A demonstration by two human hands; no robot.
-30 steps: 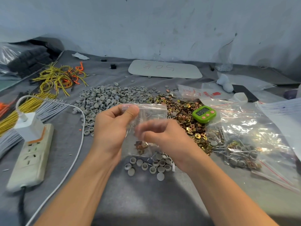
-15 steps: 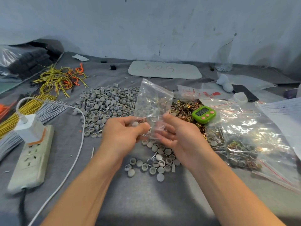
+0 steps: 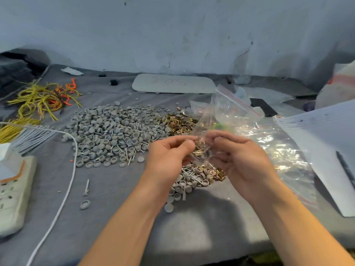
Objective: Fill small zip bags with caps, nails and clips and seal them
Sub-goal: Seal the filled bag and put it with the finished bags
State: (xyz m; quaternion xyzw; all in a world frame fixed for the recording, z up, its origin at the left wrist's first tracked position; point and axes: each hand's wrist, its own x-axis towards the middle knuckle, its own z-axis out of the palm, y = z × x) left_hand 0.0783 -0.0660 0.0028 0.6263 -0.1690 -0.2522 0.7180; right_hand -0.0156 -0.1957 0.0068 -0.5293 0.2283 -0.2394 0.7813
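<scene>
Zip bag (image 3: 204, 149) pinched by left hand (image 3: 169, 154), right hand (image 3: 244, 164) — perhaps unsealed.

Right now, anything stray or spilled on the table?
Minor only: one nail and one grey cap lie apart from the main cap pile, beside the white cable. No damage visible.

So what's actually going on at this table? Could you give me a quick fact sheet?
Hands: left hand and right hand both pinch a small zip bag
In bag: gold-coloured pieces show; the rest is unclear
Under hands: mixed pile of caps, nails and clips
Behind: grey caps heap, gold clips heap
Right: large clear bags
Left: power strip
</scene>
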